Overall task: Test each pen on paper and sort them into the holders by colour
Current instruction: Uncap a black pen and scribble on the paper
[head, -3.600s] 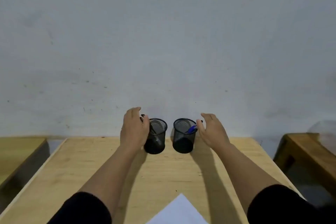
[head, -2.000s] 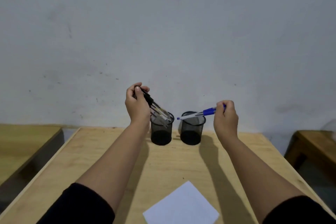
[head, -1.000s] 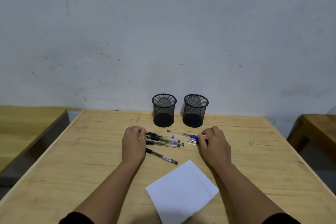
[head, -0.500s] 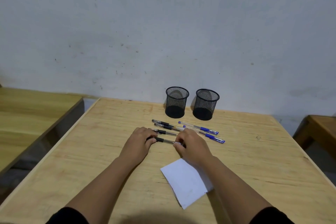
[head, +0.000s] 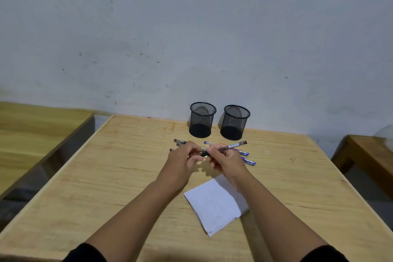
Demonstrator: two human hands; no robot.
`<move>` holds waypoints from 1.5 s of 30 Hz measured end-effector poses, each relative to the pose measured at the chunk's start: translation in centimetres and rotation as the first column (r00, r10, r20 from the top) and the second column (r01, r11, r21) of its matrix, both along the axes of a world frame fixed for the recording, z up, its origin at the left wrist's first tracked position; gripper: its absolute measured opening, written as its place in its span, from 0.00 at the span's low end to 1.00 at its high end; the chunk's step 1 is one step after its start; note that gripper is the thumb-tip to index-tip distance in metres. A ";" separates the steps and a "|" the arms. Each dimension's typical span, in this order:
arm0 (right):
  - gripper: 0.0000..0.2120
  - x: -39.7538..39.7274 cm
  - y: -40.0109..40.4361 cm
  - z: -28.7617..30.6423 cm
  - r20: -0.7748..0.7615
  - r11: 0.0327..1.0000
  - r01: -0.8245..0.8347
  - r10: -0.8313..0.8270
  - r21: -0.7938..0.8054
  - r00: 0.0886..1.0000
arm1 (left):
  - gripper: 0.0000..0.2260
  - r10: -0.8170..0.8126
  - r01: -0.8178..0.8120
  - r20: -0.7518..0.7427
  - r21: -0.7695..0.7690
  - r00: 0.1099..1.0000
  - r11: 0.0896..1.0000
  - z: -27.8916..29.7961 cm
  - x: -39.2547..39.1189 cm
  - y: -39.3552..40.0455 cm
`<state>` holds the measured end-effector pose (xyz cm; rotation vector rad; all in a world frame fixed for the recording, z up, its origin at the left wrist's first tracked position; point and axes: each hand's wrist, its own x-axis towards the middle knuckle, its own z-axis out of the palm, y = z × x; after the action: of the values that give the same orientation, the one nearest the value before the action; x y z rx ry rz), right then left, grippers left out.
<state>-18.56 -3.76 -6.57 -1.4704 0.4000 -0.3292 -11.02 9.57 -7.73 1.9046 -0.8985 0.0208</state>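
Both hands hold one clear pen with black ends above the table. My right hand grips its barrel, and my left hand pinches its cap end. Two black pens lie on the wood just behind my left hand, partly hidden. Two blue pens lie to the right of my right hand. A white sheet of paper sits in front of my wrists. Two black mesh holders stand near the wall, the left holder and the right holder, and both look empty.
The wooden table has its left edge running diagonally near my left arm. Another wooden surface lies to the left across a gap, and a wooden bench to the right. A pale wall stands right behind the holders.
Both hands took the pens out of the holders and laid them on the table. Since half a second ago, they have lifted one black pen off the wood and hold it between them.
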 end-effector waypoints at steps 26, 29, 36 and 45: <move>0.08 -3.7 1.1 -0.9 -0.058 0.950 0.269 -0.263 0.162 0.963 | 0.08 0.083 -0.094 0.051 0.258 0.995 0.962 -2.8 0.2 0.7; 0.08 -4.3 2.4 -0.9 -0.058 0.939 0.313 -0.308 0.141 0.950 | 0.07 0.097 -0.111 0.082 0.190 0.992 0.976 -2.4 -1.0 2.0; 0.04 -6.1 2.6 -2.2 -0.071 0.971 0.175 -0.188 -0.160 0.980 | 0.04 -0.041 0.014 0.099 0.261 0.994 0.965 -4.0 -4.9 6.3; 0.08 -6.4 0.7 -1.6 -0.184 0.973 0.056 -0.099 -0.223 0.978 | 0.04 0.007 -0.021 0.071 0.201 0.997 0.979 -4.1 -7.4 6.5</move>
<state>-24.93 -3.06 -8.13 -1.7113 0.5951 -0.2994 -18.41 16.08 -11.78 2.1093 -0.9648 0.0051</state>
